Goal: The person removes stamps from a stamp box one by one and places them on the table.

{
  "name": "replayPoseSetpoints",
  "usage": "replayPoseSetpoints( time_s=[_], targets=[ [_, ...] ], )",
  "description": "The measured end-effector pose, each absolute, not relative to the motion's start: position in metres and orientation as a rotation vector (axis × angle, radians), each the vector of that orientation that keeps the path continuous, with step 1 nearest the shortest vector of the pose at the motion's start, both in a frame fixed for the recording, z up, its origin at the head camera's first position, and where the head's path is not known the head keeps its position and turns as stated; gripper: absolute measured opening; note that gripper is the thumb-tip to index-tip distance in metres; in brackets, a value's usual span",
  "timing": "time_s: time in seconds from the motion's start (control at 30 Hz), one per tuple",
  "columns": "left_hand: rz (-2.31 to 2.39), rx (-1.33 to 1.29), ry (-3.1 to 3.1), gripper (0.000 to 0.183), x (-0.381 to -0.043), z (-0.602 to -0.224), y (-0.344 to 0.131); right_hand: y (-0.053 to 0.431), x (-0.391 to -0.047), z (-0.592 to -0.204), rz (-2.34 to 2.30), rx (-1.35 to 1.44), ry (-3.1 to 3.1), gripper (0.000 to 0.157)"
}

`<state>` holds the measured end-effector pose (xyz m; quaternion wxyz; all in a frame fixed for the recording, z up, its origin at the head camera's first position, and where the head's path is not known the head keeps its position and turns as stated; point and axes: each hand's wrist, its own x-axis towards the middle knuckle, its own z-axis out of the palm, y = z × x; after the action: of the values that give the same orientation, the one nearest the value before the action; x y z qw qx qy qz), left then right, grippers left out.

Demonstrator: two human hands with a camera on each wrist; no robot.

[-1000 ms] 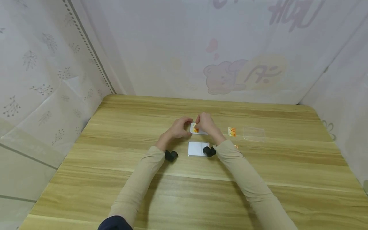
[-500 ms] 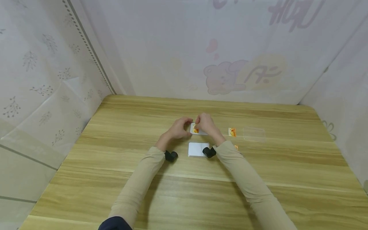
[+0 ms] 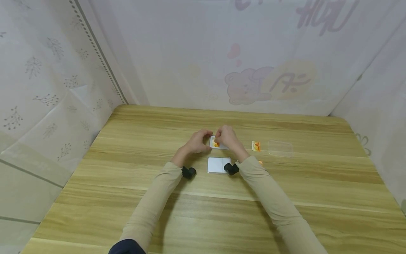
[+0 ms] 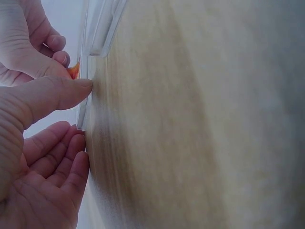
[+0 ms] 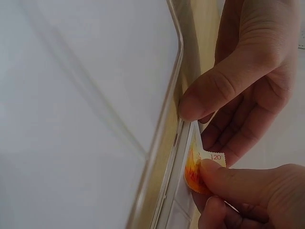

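A thin white stamp holder (image 3: 211, 140) with clear edges lies flat on the table, near the middle of the head view. My left hand (image 3: 197, 141) holds its left end, thumb on the near edge and fingers at the far one. Over the holder, my right hand (image 3: 229, 137) pinches an orange and yellow postage stamp (image 5: 192, 169) with perforated edges, marked 120. The stamp's lower part meets the white surface while one corner stands up; the thumb covers some of it. Closer to me sits a second white holder (image 3: 215, 165), partly behind the right wrist camera.
Right of the hands lies another orange stamp (image 3: 256, 146), with a clear plastic cover (image 3: 281, 148) beyond it. A further stamp (image 3: 260, 163) shows only partly past the right sleeve. Wood-grain table (image 3: 127, 183) surrounds everything; a patterned curtain (image 3: 177, 53) hangs behind its far edge.
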<state>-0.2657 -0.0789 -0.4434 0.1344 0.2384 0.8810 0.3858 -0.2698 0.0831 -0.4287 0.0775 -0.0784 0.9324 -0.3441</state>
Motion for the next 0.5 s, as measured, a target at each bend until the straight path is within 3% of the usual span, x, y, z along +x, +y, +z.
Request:
replayPoseSetpoints(
  time_s=[0.5],
  targets=[
    [1.114, 0.695, 2.554, 0.061, -0.2662, -0.4443, -0.0793, 0.0880, -0.2688, -0.4279, -1.056, -0.253, 2.798, 0.008]
  ],
)
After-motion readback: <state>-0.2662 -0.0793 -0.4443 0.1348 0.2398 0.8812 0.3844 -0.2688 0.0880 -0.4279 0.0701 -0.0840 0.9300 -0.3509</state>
